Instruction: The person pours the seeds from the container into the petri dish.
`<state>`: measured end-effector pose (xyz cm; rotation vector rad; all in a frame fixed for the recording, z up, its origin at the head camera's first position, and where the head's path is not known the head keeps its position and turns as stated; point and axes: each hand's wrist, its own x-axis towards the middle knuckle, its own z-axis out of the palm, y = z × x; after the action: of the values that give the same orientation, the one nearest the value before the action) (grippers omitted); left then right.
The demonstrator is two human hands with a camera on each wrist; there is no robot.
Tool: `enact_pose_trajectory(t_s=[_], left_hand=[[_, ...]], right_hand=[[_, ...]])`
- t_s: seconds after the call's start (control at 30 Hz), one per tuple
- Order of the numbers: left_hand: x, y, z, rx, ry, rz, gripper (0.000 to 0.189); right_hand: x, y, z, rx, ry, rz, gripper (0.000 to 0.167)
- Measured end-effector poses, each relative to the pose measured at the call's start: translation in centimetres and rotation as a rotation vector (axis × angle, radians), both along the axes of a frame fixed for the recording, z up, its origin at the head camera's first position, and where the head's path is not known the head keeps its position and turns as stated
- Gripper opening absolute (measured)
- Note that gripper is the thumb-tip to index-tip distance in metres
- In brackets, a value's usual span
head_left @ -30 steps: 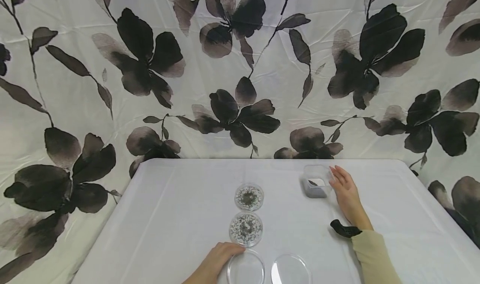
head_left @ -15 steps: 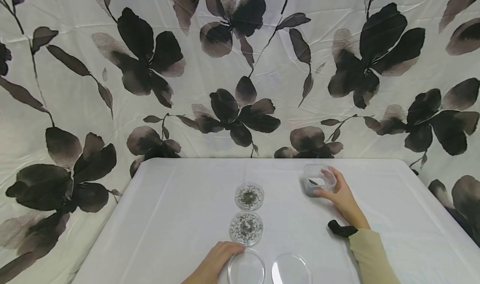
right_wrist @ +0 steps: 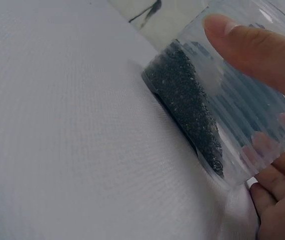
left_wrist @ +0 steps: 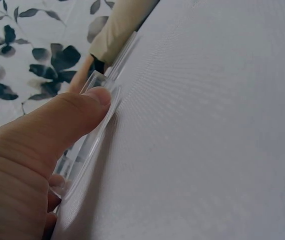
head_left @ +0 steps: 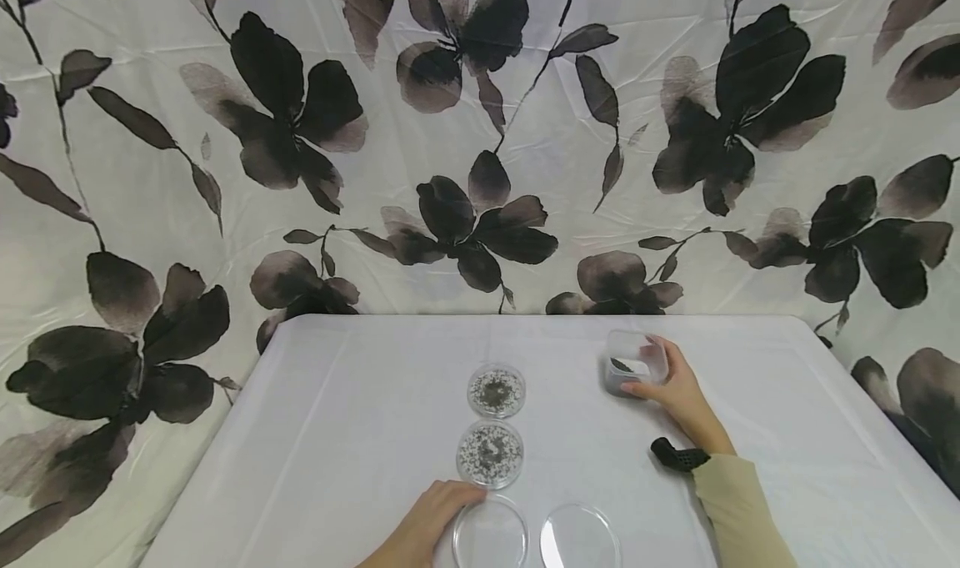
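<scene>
In the head view, my right hand [head_left: 681, 394] grips a clear plastic container [head_left: 621, 344] standing at the table's back right. The right wrist view shows its ribbed wall [right_wrist: 235, 100] between thumb and fingers, with dark grains [right_wrist: 185, 100] filling the lower part. Something white shows inside, too small to name. My left hand [head_left: 433, 520] pinches the edge of a clear round dish [head_left: 491, 536] at the front; in the left wrist view the thumb [left_wrist: 90, 102] lies over its rim. Just beyond stands a petri dish [head_left: 461, 461] speckled with dark bits.
A second speckled petri dish [head_left: 472, 401] stands behind the first, in line with it. Another clear round dish or lid [head_left: 580, 539] lies right of the held one. A white cloth [head_left: 337, 434] covers the table, and a floral curtain [head_left: 480, 134] hangs behind it.
My right hand has gone from beside the container, fingers extended, to gripping it around the near and right sides. The left hand keeps its place at the clear dish.
</scene>
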<state>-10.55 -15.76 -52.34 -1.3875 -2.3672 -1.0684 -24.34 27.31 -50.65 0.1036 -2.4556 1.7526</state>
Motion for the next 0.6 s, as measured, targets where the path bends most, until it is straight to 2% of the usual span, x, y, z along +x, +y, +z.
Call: enact_pose_trajectory(t_s=[0.1, 0.2, 0.37, 0.6], left_hand=[[-0.1, -0.1, 0.0, -0.008, 0.015, 0.003, 0.094], [-0.1, -0.1, -0.1, -0.013, 0.021, 0.000, 0.095], [-0.2, -0.2, 0.0, -0.019, 0.028, 0.001, 0.096], [-0.3, -0.2, -0.1, -0.016, 0.059, 0.003, 0.094]], right_hand=[[-0.1, -0.2, 0.2, -0.017, -0.015, -0.003, 0.101], [-0.1, -0.3, 0.5, 0.009, -0.020, -0.008, 0.099], [-0.2, -0.8, 1.5, 0.071, 0.027, 0.003, 0.097], [0.4, -2.5, 3.9, 0.035, 0.108, 0.078, 0.094]])
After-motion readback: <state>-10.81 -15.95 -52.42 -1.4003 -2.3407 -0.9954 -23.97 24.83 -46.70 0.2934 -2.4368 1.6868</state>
